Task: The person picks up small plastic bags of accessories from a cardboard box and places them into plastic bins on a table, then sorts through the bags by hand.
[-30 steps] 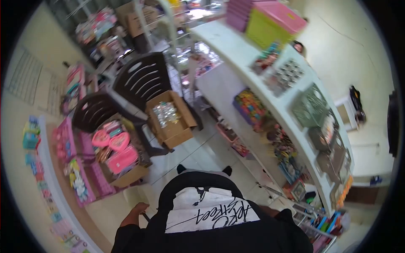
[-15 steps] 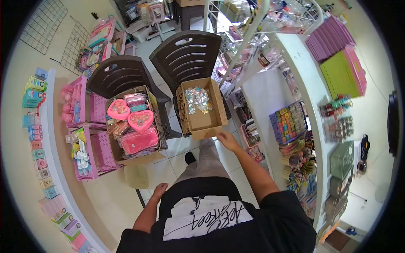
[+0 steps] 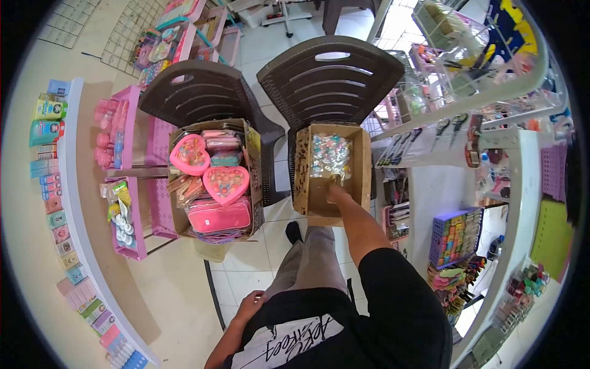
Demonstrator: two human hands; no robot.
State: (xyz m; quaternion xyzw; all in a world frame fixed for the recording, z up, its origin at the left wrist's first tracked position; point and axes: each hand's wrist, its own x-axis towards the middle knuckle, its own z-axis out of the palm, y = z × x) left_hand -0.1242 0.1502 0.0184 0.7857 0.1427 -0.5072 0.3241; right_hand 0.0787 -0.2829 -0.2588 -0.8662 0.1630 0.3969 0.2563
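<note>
My right hand (image 3: pixel 335 190) reaches down into an open cardboard box (image 3: pixel 364 178) on the right chair, at the near edge of a pile of small shiny packets (image 3: pixel 330 155). Its fingers are blurred, and whether they grip a packet cannot be made out. My left hand (image 3: pixel 251 304) hangs low by my left thigh, its fingers slightly bent and holding nothing visible. On the left chair, a fuller box (image 3: pixel 253 150) holds two pink heart-shaped cases (image 3: pixel 226 184), a pink rectangular case (image 3: pixel 219 214) and several packets.
Two dark chairs (image 3: pixel 332 67) stand ahead. Pink shelf baskets (image 3: pixel 162 209) and a white ledge (image 3: pixel 72 184) with small boxes line the left. At right are a white rack (image 3: pixel 522 92), hanging goods and a purple basket (image 3: pixel 435 240) of colourful items.
My right hand has moved from the box's near edge into the box. The view has shifted, and both boxes appear closer. My left hand stays low beside my body.
</note>
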